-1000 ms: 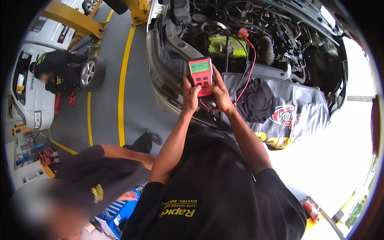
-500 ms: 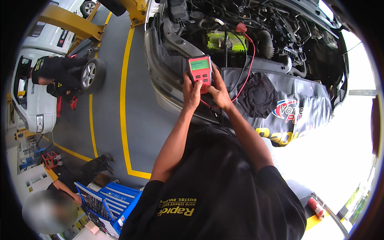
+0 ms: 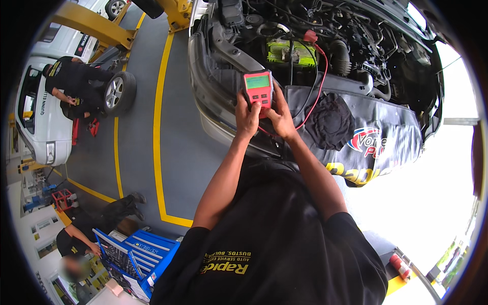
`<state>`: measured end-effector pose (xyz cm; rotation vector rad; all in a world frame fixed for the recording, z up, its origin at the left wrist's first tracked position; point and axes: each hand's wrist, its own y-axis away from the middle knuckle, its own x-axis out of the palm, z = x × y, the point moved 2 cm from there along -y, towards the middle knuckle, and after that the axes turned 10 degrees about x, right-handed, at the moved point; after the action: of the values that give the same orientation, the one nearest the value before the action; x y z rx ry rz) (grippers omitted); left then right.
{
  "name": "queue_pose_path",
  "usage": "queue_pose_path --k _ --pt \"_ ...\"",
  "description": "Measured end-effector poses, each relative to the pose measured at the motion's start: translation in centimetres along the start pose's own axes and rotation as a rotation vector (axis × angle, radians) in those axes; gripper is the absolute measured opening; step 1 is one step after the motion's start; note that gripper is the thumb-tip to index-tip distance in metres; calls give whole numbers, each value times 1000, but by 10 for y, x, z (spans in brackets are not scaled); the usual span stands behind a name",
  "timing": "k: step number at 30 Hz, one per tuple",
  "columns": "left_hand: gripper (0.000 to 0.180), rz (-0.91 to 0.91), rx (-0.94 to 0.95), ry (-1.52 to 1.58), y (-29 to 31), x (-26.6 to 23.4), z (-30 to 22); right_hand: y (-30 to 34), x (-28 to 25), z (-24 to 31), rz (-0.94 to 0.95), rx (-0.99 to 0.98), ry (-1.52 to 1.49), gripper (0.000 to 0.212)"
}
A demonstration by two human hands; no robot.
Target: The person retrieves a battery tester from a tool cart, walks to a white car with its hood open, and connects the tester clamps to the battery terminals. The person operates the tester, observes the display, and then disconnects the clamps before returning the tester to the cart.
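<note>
Both my hands hold a red battery tester (image 3: 260,90) with a lit green screen, just in front of a car's open engine bay. My left hand (image 3: 247,118) grips its left side, the thumb lying on the lower face by the buttons. Around the right side closes my right hand (image 3: 281,118), its thumb near the bottom edge. The other fingers are mostly hidden behind the tester. A red cable (image 3: 322,76) and a black one run up to the bright green car battery (image 3: 291,53). A red clamp (image 3: 310,36) sits at the battery's far edge.
A black fender cover (image 3: 384,114) drapes the car's front, with a crumpled black cloth (image 3: 331,122) on it. At left, a co-worker (image 3: 71,84) is beside a wheel (image 3: 120,94); another reaches to a blue tool cart (image 3: 147,249). A yellow lift post (image 3: 91,28) stands far left.
The view has shifted slightly, and the tester sits a little further right in the picture, still in both hands. The co-worker by the cart has moved their head lower.
</note>
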<state>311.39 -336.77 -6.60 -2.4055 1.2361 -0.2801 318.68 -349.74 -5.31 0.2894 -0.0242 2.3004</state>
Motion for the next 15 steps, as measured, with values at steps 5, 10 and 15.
queue_pose_path --k 5,10,15 --pt "58 18 -7 -9 1 0 1 1 0 0 -5 6 -13 98" --pt "58 21 -8 -2 0 -1 1 1 1 3 3 6 -18 98" --pt "57 18 -21 24 0 -3 1 -1 2 -2 -14 -24 25 97"
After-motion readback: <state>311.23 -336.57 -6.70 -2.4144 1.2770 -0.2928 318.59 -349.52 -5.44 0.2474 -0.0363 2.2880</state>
